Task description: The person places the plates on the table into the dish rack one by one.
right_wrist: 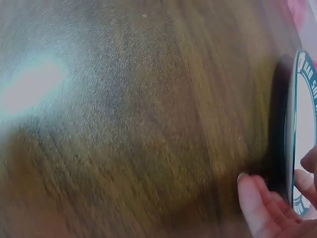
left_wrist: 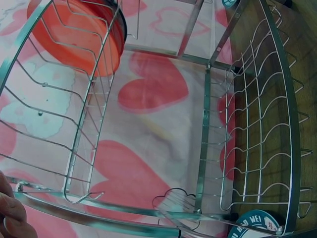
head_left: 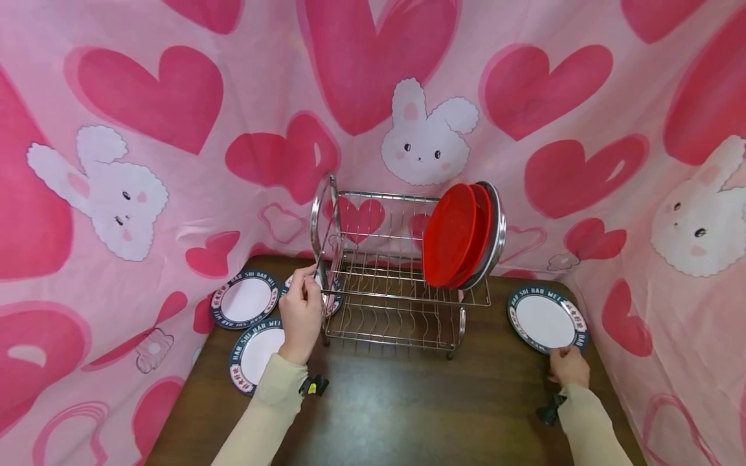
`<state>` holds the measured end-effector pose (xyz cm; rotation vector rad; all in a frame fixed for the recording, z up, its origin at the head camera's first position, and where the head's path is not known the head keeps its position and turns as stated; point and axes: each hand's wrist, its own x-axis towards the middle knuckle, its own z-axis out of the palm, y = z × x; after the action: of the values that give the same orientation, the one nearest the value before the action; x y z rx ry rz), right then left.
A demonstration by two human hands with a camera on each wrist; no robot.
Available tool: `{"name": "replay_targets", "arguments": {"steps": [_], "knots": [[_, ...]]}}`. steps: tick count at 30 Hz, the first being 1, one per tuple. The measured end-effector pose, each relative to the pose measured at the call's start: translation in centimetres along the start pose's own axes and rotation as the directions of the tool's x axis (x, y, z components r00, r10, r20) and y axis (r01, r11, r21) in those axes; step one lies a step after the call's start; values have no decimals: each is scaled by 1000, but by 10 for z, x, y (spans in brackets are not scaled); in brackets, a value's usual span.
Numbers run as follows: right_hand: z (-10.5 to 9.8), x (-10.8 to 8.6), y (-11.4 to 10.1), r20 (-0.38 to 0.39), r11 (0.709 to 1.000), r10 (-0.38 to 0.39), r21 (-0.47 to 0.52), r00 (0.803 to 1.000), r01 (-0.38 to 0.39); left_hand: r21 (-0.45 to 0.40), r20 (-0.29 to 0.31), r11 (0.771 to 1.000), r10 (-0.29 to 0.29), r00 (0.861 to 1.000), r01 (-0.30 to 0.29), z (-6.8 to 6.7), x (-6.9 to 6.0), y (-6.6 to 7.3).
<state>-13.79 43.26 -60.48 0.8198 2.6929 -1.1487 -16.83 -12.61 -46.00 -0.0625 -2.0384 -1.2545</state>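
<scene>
A two-tier metal dish rack stands at the table's back middle. My left hand grips its upper tier at the front left corner; only fingertips show in the left wrist view. At the right, a white plate with a dark blue lettered rim is under my right hand, which pinches its near edge. In the right wrist view the thumb lies over the plate, while other fingers are beside its rim. Red plates stand on edge at the upper tier's right end.
More blue-rimmed plates lie left of the rack: one at the back, one nearer, and one partly hidden behind my left hand. A metal-coloured round dish stands behind the red plates. Patterned pink cloth surrounds the brown table.
</scene>
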Motion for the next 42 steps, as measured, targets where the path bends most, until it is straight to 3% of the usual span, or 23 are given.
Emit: {"name": "replay_targets", "arguments": {"steps": [4, 8, 9, 12, 16, 23, 30, 33, 39, 42], "knots": [[4, -2, 2, -49, 995, 6, 95, 999, -1, 1, 0, 1000, 1, 1000, -1, 0, -1, 0], [7, -5, -1, -74, 974, 105, 207, 992, -88, -2, 0, 1000, 2, 1000, -2, 0, -1, 1], [7, -5, -2, -79, 960, 137, 255, 987, -113, -2, -1, 1000, 1, 1000, -1, 1, -1, 1], [8, -4, -6, -68, 882, 227, 437, 972, -175, -5, 1, 1000, -2, 1000, 2, 1, 0, 1], [8, 0, -9, -63, 799, 266, 573, 962, -184, -11, 3, 1000, -4, 1000, 4, 0, 0, 0], [8, 0, -5, -39, 757, 235, 634, 971, -158, -16, 5, 1000, 1, 1000, -1, -1, 0, 1], [6, -9, 0, -48, 635, 218, 765, 975, -105, -27, 4, 1000, 7, 1000, -7, 0, -1, 0], [5, -11, 1, -41, 609, 210, 787, 977, -98, -29, 4, 1000, 4, 1000, -3, 1, -1, 0], [1, -14, 4, 14, 527, 209, 841, 978, -125, -27, 2, 1000, 8, 1000, -8, 0, -1, 1], [-1, -17, 6, 48, 516, 197, 844, 979, -145, -26, 8, 1000, 6, 1000, -6, 0, -1, 0]]}}
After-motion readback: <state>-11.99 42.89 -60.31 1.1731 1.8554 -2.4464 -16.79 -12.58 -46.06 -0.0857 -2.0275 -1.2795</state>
